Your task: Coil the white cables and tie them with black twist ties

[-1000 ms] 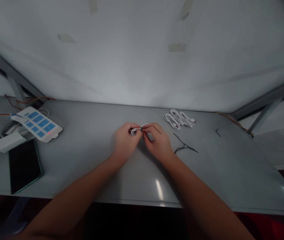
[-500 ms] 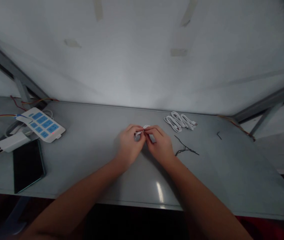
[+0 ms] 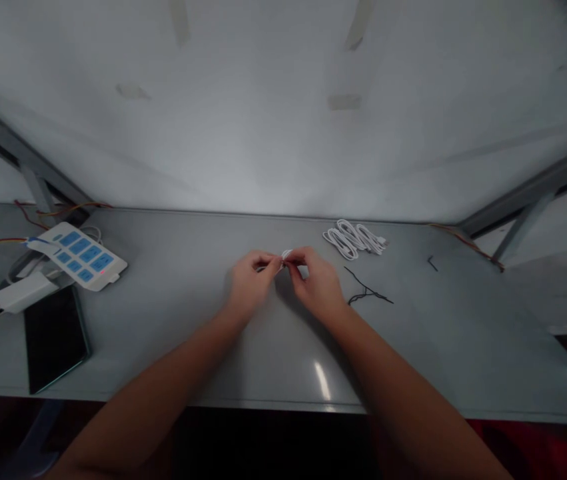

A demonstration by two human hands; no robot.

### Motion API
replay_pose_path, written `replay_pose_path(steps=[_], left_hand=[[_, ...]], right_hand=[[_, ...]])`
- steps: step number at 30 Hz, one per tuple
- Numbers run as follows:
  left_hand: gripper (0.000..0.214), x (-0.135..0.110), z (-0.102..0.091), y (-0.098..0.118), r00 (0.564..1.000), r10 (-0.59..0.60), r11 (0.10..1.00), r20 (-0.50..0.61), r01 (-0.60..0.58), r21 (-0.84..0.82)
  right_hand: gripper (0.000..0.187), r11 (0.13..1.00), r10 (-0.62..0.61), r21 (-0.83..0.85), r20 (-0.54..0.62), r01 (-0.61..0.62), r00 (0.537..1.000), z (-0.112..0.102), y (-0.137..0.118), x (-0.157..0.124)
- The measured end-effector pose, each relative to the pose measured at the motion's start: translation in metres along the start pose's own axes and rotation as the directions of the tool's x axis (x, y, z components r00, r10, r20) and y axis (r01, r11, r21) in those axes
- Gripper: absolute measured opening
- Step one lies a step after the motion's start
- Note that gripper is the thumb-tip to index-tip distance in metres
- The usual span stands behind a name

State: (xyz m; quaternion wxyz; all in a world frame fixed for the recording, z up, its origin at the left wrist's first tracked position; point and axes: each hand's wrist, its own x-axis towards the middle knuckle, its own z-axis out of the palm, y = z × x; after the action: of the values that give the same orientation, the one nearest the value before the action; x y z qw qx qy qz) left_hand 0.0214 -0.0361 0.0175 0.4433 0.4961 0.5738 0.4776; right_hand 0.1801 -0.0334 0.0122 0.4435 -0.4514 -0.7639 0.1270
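Between my two hands is a white cable [image 3: 286,254], mostly covered by the fingers. My left hand [image 3: 253,280] is closed on its left part, thumb and fingers pinched together. On the other side my right hand [image 3: 316,277] pinches close to the same spot, its fingertips nearly meeting those of the left. Whether a tie is wound round the cable there is too small to make out. Coiled white cables [image 3: 356,240] lie behind and to the right of my right hand. Several thin black twist ties [image 3: 369,292] rest on the table just right of that hand.
A single short black tie [image 3: 432,263] lies farther right on the grey table [image 3: 173,267]. At the left are a white power strip [image 3: 108,273] with blue sockets, a white charger [image 3: 26,293] and a dark tablet or phone [image 3: 56,340]. A white wall [image 3: 253,133] rises behind the table.
My hands have drawn slightly apart at the wrists, the left moving a little left, while the fingertips stay on the white cable. The whole view has shifted slightly.
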Motion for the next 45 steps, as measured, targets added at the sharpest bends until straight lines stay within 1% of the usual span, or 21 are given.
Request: replay_pose_path(steps=[3,5,8,10,12,14,16,18,20,22,25,27,28,30,32,34,36,38,40,42,45], left_hand=[[0.02,0.008,-0.001,-0.004,0.969,-0.218,0.934,0.114,0.241,-0.262],[0.018,0.011,-0.004,-0.004,0.928,-0.257,0.865,0.27,0.345,-0.364],[0.014,0.014,-0.009,-0.003,0.849,-0.248,0.808,0.467,0.448,-0.384],[0.013,0.014,-0.01,-0.004,0.83,-0.258,0.8,0.494,0.47,-0.372],[0.021,0.014,-0.011,-0.005,0.85,-0.265,0.817,0.456,0.449,-0.362],[0.034,0.014,-0.011,-0.006,0.897,-0.228,0.871,0.378,0.362,-0.333],[0.041,0.012,-0.01,-0.005,0.94,-0.131,0.941,0.313,0.217,-0.258],[0.037,0.011,-0.011,-0.003,0.949,-0.026,0.987,0.314,0.075,-0.143],[0.025,0.011,-0.013,-0.001,0.941,0.079,0.997,0.329,-0.079,-0.014],[0.017,0.011,-0.015,-0.001,0.92,0.236,0.954,0.312,-0.281,0.108],[0.031,0.014,-0.019,-0.004,0.824,0.469,0.784,0.319,-0.554,0.28],[0.036,0.016,-0.02,-0.008,0.786,0.518,0.697,0.338,-0.617,0.366],[0.037,0.017,-0.02,-0.01,0.786,0.512,0.684,0.345,-0.617,0.389],[0.036,0.019,-0.019,-0.015,0.806,0.472,0.719,0.356,-0.586,0.374],[0.031,0.021,-0.015,-0.019,0.836,0.411,0.796,0.363,-0.523,0.305],[0.026,0.022,-0.012,-0.022,0.877,0.335,0.874,0.345,-0.426,0.234],[0.026,0.024,-0.011,-0.024,0.916,0.24,0.931,0.321,-0.311,0.193],[0.031,0.027,-0.014,-0.026,0.944,0.181,0.947,0.277,-0.243,0.208],[0.036,0.032,-0.021,-0.028,0.956,0.208,0.912,0.206,-0.266,0.312],[0.038,0.039,-0.029,-0.032,0.941,0.299,0.811,0.159,-0.338,0.478],[0.042,0.047,-0.036,-0.042,0.905,0.379,0.608,0.192,-0.4,0.686]], right_hand=[[0.012,1.0,-0.015,0.025,-0.01,0.015,1.0,0.001,0.003,0.001],[0.015,0.998,-0.034,0.043,-0.018,0.034,0.999,0.002,0.004,0.001],[0.02,0.998,-0.049,0.045,-0.007,0.049,0.999,0.002,0.005,0.0],[0.022,0.998,-0.049,0.039,0.006,0.049,0.999,0.002,0.004,-0.001],[0.023,0.998,-0.038,0.046,0.015,0.038,0.999,0.003,0.002,-0.001],[0.025,0.997,0.015,0.082,0.01,-0.016,1.0,0.004,0.001,-0.001],[0.028,0.98,0.115,0.163,0.004,-0.114,0.993,0.007,0.003,-0.001],[0.03,0.934,0.223,0.282,0.017,-0.218,0.975,0.01,0.006,0.0],[0.032,0.862,0.316,0.398,0.061,-0.313,0.947,0.012,0.013,0.001],[0.034,0.772,0.401,0.483,0.134,-0.413,0.906,0.012,0.019,0.001],[0.036,0.614,0.492,0.586,0.241,-0.53,0.837,0.01,0.026,0.002],[0.035,0.517,0.521,0.651,0.276,-0.556,0.808,0.009,0.029,0.002],[0.036,0.483,0.53,0.675,0.281,-0.558,0.8,0.01,0.03,0.002],[0.039,0.453,0.546,0.697,0.276,-0.556,0.791,0.014,0.034,0.001],[0.041,0.464,0.557,0.691,0.258,-0.554,0.789,0.021,0.039,0.001],[0.042,0.512,0.564,0.663,0.22,-0.546,0.796,0.029,0.044,0.001],[0.042,0.605,0.548,0.609,0.149,-0.512,0.823,0.034,0.05,0.002],[0.039,0.736,0.487,0.504,0.069,-0.452,0.871,0.033,0.054,0.004],[0.034,0.873,0.384,0.308,0.039,-0.377,0.922,0.026,0.058,0.005],[0.036,0.959,0.273,0.05,0.102,-0.279,0.957,0.017,0.061,0.005],[0.045,0.96,0.183,-0.258,0.276,-0.111,0.944,0.007,0.061,0.004]])
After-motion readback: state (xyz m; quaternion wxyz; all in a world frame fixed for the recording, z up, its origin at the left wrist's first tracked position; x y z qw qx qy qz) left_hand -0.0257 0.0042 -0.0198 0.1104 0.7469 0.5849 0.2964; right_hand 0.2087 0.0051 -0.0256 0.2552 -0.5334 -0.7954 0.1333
